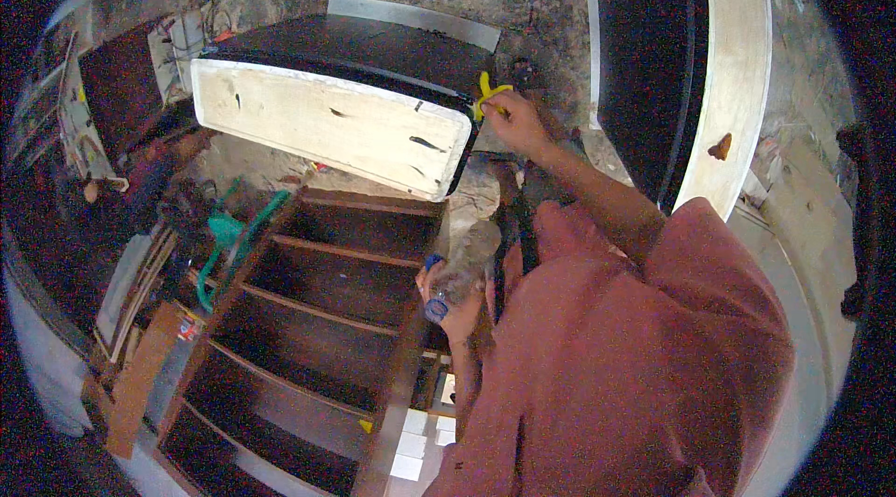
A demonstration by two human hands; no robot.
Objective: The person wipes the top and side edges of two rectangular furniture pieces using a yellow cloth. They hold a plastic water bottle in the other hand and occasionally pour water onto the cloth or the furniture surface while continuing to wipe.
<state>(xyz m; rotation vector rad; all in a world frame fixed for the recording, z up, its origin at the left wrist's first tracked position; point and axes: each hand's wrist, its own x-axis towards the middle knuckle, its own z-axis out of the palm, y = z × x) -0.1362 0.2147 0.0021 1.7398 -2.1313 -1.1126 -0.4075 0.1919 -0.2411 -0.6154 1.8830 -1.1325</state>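
My right hand [518, 124] is closed around a bent yellow piece [485, 98] at the right end of a long panel with rounded corners. The panel's pale, wood-coloured face [327, 119] has a white rim and a few dark marks; its upper side [392, 47] is black. My left hand [457, 320] is lower, in front of my body, with its fingers wrapped round a clear bottle [474, 259] with blue parts. The exact kind of the yellow piece cannot be made out.
A dark brown shelf unit [322, 275] with several boards stands below the panel. Another long black-and-pale panel [719, 77] is at the right. Green strapping [224, 231], wood strips and a person's hand [91, 191] are at the left. White squares [411, 446] lie near my left forearm.
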